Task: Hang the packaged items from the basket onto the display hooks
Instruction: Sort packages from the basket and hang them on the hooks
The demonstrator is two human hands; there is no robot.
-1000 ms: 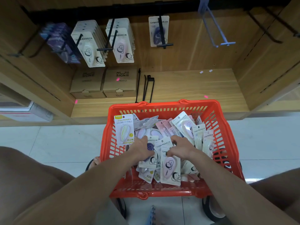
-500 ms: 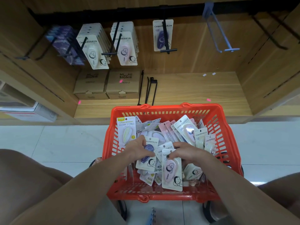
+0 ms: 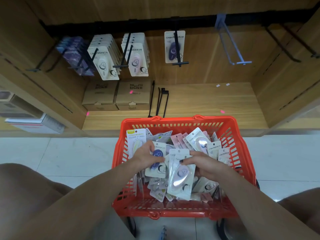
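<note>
Both hands are low inside the red basket point(image 3: 119, 153), sorting. The right hand point(image 3: 206, 166) grips a pink pack point(image 3: 181, 177) at its top edge, fingers closed over the card, probably to keep the hang hole free for a hook. The left hand point(image 3: 147, 154), just beside it, pinches a blue pack point(image 3: 156, 160) from the side. Each pack is a white card with a clear blister over an oval tape body and a small cartoon figure. Around the hands lie many loose packs, tilted in all directions. Beyond the hands, above the shelf, one blue pack hangs alone on a black hook point(image 3: 178, 49); to its right a grey hook point(image 3: 230, 47) is bare.
</note>
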